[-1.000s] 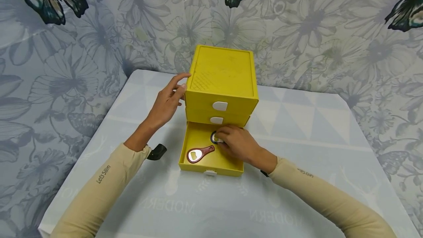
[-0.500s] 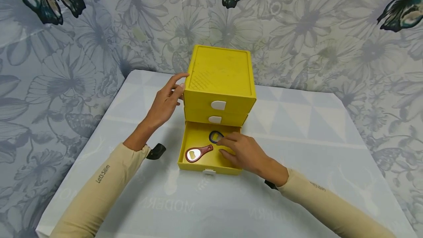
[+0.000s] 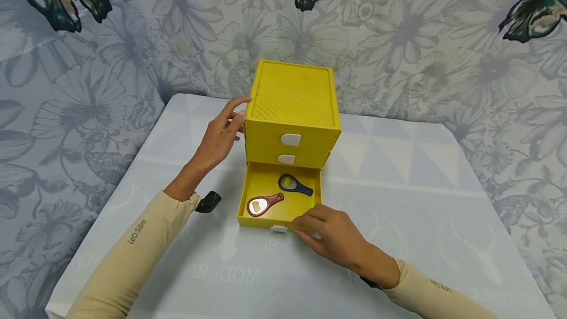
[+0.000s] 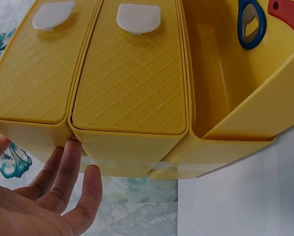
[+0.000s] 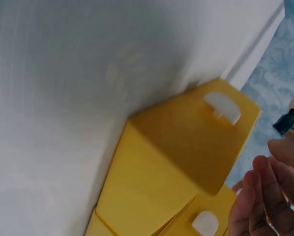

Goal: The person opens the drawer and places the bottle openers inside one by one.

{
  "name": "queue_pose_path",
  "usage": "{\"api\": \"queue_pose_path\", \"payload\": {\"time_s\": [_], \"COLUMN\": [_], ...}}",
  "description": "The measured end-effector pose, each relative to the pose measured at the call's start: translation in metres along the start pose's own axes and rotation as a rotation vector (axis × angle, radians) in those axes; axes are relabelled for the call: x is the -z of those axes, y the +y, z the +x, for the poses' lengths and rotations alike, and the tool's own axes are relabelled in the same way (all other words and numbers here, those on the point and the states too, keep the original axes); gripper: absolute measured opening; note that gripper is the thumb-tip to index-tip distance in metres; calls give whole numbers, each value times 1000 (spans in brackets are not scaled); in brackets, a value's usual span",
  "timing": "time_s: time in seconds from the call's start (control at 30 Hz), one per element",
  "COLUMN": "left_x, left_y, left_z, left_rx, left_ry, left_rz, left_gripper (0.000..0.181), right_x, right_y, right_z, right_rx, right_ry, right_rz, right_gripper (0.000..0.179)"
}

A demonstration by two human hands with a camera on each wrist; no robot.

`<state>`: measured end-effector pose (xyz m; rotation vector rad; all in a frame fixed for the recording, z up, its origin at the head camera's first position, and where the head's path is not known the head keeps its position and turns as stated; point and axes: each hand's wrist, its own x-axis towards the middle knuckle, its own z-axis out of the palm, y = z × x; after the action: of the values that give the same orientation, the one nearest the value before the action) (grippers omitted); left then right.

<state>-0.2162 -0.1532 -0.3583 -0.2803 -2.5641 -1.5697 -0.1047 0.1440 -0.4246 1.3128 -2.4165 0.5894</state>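
A yellow drawer unit [image 3: 293,93] stands on the table, its bottom drawer [image 3: 259,178] pulled out. Inside that drawer lie a blue-handled bottle opener [image 3: 303,188] and, closer to the front left, a dark red bottle opener [image 3: 275,199]. My left hand [image 3: 218,139] touches the unit's left side with extended fingertips, which the left wrist view shows against the side wall [image 4: 125,145]. My right hand [image 3: 335,235] is at the drawer's front right corner, beside its white pull tab [image 3: 279,229]. Its fingers [image 5: 257,196] are loosely bent with nothing between them.
Two upper drawers are closed, each with a white tab [image 3: 290,140]. A pale patterned cloth [image 3: 398,186] covers the table. Behind it hangs a floral backdrop [image 3: 398,58] with butterflies. A black wrist device [image 3: 208,202] sits by my left sleeve.
My right hand has left the blue bottle opener in the drawer and moved toward me, to the drawer's front edge. The left hand has kept its place on the unit.
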Motion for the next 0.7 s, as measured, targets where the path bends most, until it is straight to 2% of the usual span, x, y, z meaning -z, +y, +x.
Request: {"api": "queue_pose_path", "payload": {"time_s": [0.2, 0.37, 0.6, 0.7], "left_x": [0, 0, 0, 0], "left_y": [1, -1, -1, 0], "left_z": [0, 0, 0, 0], "left_rx": [14, -3, -8, -8], "left_ry": [5, 2, -1, -4], "left_rz": [4, -10, -7, -4], "left_gripper": [47, 46, 46, 46], "right_x": [-11, -20, -26, -27], "right_y": [-19, -24, -22, -21], "right_z": [-11, -13, -9, -6], "right_rx": [-50, -162, -261, -284], "right_ry": [-42, -104, -156, -169], "right_rz": [29, 17, -22, -25], "right_gripper": [12, 8, 30, 25]}}
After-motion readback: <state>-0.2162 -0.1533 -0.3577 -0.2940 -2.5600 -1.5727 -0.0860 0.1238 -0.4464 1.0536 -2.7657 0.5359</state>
